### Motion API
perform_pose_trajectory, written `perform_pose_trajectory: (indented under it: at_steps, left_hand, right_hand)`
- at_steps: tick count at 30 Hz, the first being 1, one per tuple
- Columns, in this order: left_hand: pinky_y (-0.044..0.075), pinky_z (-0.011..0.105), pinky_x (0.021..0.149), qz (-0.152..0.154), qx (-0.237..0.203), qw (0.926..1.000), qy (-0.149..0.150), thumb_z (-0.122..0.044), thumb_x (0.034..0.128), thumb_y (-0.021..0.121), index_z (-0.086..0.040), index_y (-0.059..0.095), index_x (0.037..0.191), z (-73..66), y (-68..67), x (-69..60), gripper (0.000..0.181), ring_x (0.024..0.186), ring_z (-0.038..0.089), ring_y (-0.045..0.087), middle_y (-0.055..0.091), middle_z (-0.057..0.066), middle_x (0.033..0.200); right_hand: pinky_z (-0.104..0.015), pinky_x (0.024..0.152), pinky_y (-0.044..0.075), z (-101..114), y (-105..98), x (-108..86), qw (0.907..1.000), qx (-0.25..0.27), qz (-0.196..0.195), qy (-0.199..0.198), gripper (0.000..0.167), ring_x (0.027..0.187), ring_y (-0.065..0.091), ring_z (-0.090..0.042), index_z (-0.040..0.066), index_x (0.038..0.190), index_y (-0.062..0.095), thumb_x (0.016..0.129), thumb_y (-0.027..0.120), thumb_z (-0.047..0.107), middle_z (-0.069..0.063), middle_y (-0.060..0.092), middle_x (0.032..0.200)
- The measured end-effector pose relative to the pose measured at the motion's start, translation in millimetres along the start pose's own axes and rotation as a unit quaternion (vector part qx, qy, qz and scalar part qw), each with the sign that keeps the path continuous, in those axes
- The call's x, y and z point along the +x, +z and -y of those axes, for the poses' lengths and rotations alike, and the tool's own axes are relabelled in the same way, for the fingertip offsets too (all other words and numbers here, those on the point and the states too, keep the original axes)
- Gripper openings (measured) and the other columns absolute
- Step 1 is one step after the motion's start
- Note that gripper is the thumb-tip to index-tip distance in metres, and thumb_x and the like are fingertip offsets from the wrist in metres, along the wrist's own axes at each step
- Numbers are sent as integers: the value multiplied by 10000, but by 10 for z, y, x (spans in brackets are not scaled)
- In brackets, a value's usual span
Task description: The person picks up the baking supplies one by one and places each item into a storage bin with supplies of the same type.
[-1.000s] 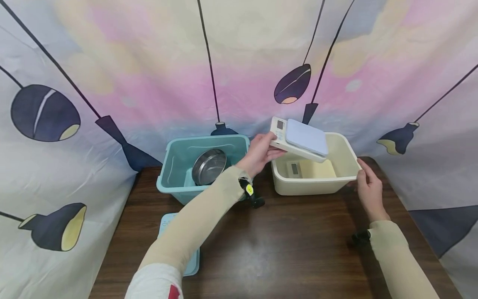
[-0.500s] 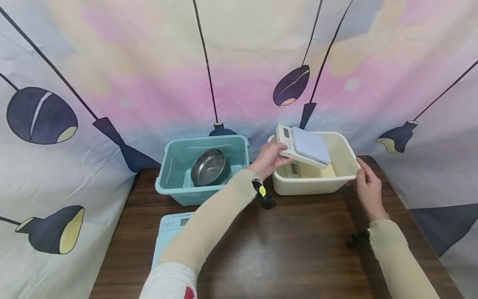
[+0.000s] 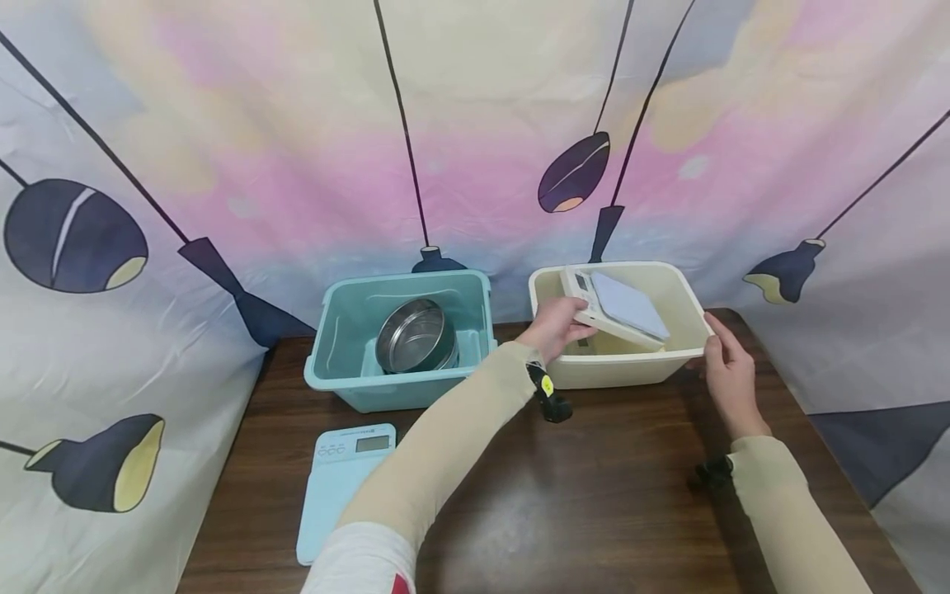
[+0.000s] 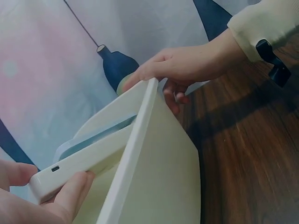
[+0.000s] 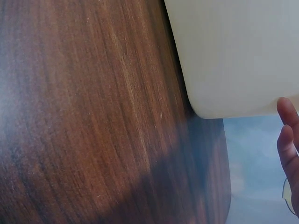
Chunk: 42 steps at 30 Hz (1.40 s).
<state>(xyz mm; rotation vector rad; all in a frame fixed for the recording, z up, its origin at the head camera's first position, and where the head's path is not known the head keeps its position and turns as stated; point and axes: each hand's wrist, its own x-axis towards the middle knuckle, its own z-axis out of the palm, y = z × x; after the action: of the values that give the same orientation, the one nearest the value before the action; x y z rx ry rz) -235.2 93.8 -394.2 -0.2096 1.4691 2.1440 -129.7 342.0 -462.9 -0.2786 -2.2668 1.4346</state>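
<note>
My left grip [image 3: 557,325] pinches white kitchen scale [image 3: 629,305], tilted into cream bin [image 3: 616,374], not set down; right grip [image 3: 731,381] holds rim [image 3: 668,356]; blue scale [image 3: 331,484] outside.

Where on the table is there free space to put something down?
The table is freest in front of the cream bin, between left sleeve and right sleeve. Crowded: between teal bin and blue scale, and inside the cream bin, where the left hand holds a white scale.

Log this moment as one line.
left hand: grips white scale, tilted, partly inside cream bin | right hand: holds cream bin's right rim | teal bin: round metal container inside | light blue scale: on table
</note>
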Motion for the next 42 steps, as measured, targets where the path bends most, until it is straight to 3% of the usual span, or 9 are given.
perform_pose_trajectory:
  at_steps: [9,14,20,23,26,30,33,37,42]
  left_hand:
    - [601,414,980,-366,86,9993,24,12,1021,572,156,526,1344,138,78,61,356,1201,426,652,647,296,1208]
    - [592,401,998,-286,29,9996,-23,11,1026,561,162,513,1358,187,86,77,368,1241,420,631,627,315,1257]
    - [606,367,968,-434,931,9944,230,13,982,616,127,666,1090,171,67,27,164,1139,348,704,704,235,1143]
    - [627,345,887,-615,1950,9779,443,4,964,638,16,653,786,136,73,0,179,1007,306,755,745,198,985]
    - [596,285,701,-782,3026,9477,649,-18,972,641,-99,522,603,95,85,-13,397,801,246,759,736,166,809]
    - [445,254,519,-907,4150,9012,865,-21,971,654,-133,440,588,67,92,7,452,571,175,593,613,83,624]
    - [411,248,497,-788,4623,8780,958,-6,958,669,-110,466,653,72,90,39,381,540,161,518,537,31,601]
    - [363,238,451,-558,4895,8666,786,74,914,645,-97,465,625,83,89,110,380,488,144,416,466,21,556]
    - [360,243,416,-270,4688,8826,217,173,858,579,-65,453,641,103,102,176,346,477,156,390,429,57,571]
  right_hand:
    - [-142,571,493,8,-4,-7,10000,-11,67,-52,466,644,621,37,43,1530,511,1104,409,203,-119,640,1114]
    - [-150,565,501,22,-11,-8,9999,45,64,-85,459,630,613,58,29,1522,514,1101,421,188,-57,659,1029]
    - [-150,565,506,34,-18,-8,9999,35,80,-101,456,633,614,59,27,1519,517,1103,428,192,6,656,999]
    - [-145,576,502,33,-25,-8,9999,5,92,-75,459,644,613,55,37,1524,515,1105,430,204,-36,656,1030]
    - [-147,589,504,26,-26,-9,9999,-30,140,-64,464,659,620,41,41,1532,505,1106,430,208,-81,650,1079]
    - [-144,588,502,16,-22,-6,9998,-59,180,-90,466,659,620,30,33,1537,494,1106,426,199,-160,634,1113]
    - [-135,581,493,14,-22,-4,9998,-82,140,-110,467,650,606,43,34,1536,495,1106,420,196,-228,616,1125]
    - [-143,583,494,19,-23,-6,9998,-128,96,-132,465,650,595,58,43,1536,499,1107,415,198,-251,605,1152]
    - [-171,593,517,17,-25,-11,9997,-109,134,-154,472,665,620,25,41,1541,492,1105,407,203,-253,604,1172]
